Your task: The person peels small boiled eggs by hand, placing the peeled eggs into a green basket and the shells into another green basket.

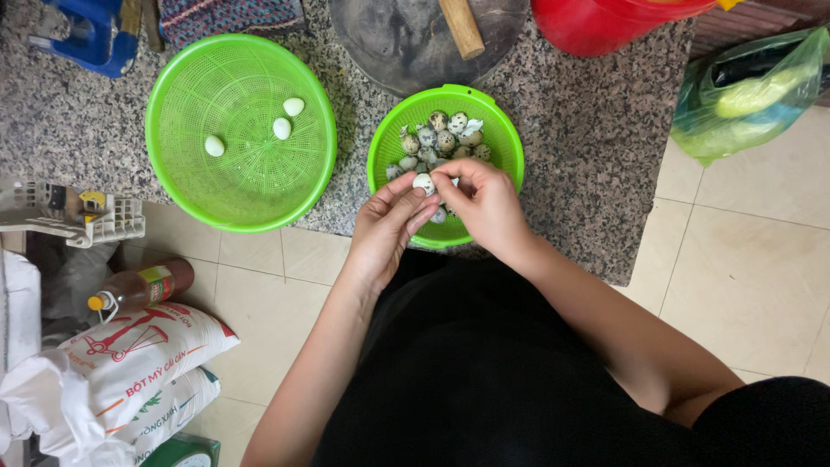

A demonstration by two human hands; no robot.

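1. Two white printed sacks [143,359] lie stacked on the tiled floor at far left, with one bottle [138,287] with a yellow cap lying just above them and a white plastic rack [73,216] higher up.
2. One large green basket [173,69] sits on the granite slab [588,130]; it holds three peeled white eggs [282,128], well apart from the hands.
3. One left hand [385,229] closes thumb and fingertips on a single quail egg [423,182], partly peeled, held just over the near rim of the small basket.
4. One small green basket [510,143] holds roughly a dozen speckled quail eggs [445,138]; the exact count is hard to tell, as some are hidden.
5. One right hand [484,203] pinches at the same egg, fingertips curled and touching its shell.
6. One dark round pan [406,43] with a wooden handle, one red bucket [605,22] and one green plastic bag [748,95] lie along the top and right.
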